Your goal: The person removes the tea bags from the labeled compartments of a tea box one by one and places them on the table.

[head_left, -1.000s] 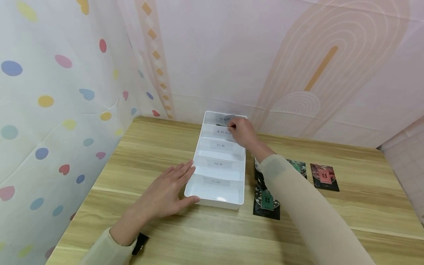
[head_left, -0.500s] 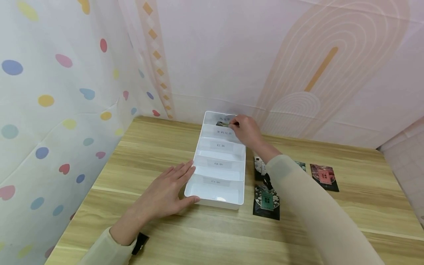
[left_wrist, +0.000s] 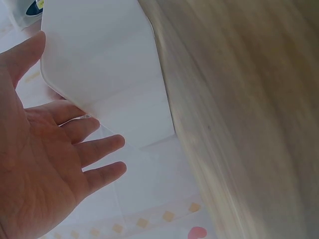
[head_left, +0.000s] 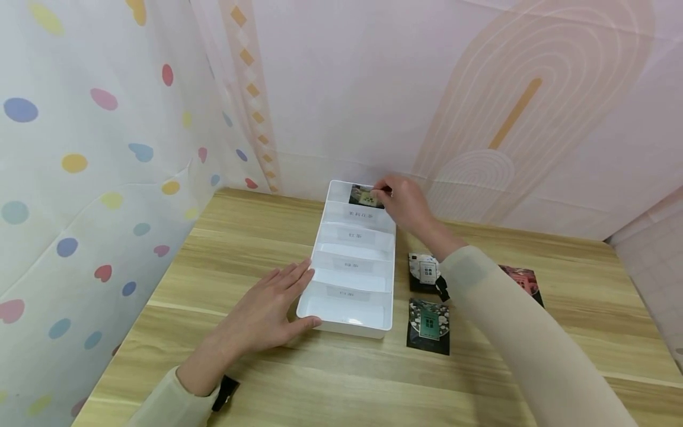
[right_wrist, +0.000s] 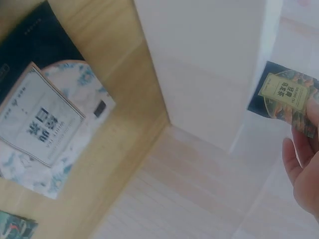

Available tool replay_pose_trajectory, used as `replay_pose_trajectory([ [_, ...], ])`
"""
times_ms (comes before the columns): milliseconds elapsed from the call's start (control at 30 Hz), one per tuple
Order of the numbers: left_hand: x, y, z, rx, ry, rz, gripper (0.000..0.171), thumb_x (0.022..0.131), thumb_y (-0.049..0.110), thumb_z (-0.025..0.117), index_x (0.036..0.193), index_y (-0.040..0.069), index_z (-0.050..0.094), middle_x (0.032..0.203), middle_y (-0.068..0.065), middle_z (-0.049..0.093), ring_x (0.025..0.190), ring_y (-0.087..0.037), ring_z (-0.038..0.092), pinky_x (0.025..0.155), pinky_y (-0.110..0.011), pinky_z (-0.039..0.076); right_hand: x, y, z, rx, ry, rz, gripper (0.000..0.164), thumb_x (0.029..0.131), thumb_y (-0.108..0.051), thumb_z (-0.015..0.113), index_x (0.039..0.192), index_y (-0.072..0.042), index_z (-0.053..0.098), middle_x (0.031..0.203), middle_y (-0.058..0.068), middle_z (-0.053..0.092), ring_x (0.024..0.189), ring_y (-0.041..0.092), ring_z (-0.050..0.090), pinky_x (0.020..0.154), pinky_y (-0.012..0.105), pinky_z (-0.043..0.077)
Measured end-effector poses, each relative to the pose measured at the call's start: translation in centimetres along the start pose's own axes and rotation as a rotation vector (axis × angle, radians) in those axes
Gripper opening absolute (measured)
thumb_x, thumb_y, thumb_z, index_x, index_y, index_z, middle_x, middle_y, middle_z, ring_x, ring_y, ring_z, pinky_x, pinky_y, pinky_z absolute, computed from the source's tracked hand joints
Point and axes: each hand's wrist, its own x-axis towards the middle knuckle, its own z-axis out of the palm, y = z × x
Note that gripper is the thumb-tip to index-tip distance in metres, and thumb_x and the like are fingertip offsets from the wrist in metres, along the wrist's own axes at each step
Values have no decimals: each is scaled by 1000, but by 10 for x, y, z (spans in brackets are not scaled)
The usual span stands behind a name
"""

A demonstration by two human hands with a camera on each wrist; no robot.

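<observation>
A white divided box (head_left: 349,309) with labelled compartments stands on the wooden table. At its far end my right hand (head_left: 408,204) pinches a tea sachet (head_left: 364,197) with a yellow-green label by its edge. In the head view the sachet appears over the farthest compartment; the right wrist view shows the sachet (right_wrist: 285,94) between thumb and fingers, above the box rim. My left hand (head_left: 269,311) rests against the near left side of the box, fingers spread. From the left wrist, that hand's (left_wrist: 50,149) fingers look extended, thumb and index at the box wall (left_wrist: 104,64).
To the right of the box lie a white-labelled tea sachet (head_left: 425,270) and a green-labelled one (head_left: 428,327). Farther right, a red-labelled sachet (head_left: 520,279) is partly behind my right sleeve. A patterned curtain (head_left: 373,89) hangs behind the table (head_left: 256,225).
My right hand has lifted slightly and moved right and back; the sachet has risen into view with its printed face showing. My left hand and the box have stayed put.
</observation>
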Motion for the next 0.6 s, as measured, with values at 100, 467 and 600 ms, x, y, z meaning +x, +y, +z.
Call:
replay_pose_trajectory([
  [100,1,0,0,0,-2,-3,89,95,61,68,155,-2,48,166,-15,37,149,-41,41,123,-58,33,0,-1,-5,19,16,-9,17,105,-12,65,110,3,72,104,15,72,91,27,67,82,40,57],
  [467,3,1,0,-8,-5,-4,90,94,61,69,155,-2,47,166,-14,37,149,-41,41,123,-57,32,-2,-6,-31,23,101,-125,18,105,-7,63,110,7,73,101,19,72,84,28,68,77,39,57],
  [600,3,1,0,-7,-7,-5,90,94,61,69,155,-2,47,167,-14,37,149,-40,40,123,-57,32,-7,-7,-39,29,114,-147,16,105,-5,63,109,8,72,99,19,72,84,28,66,77,40,56],
])
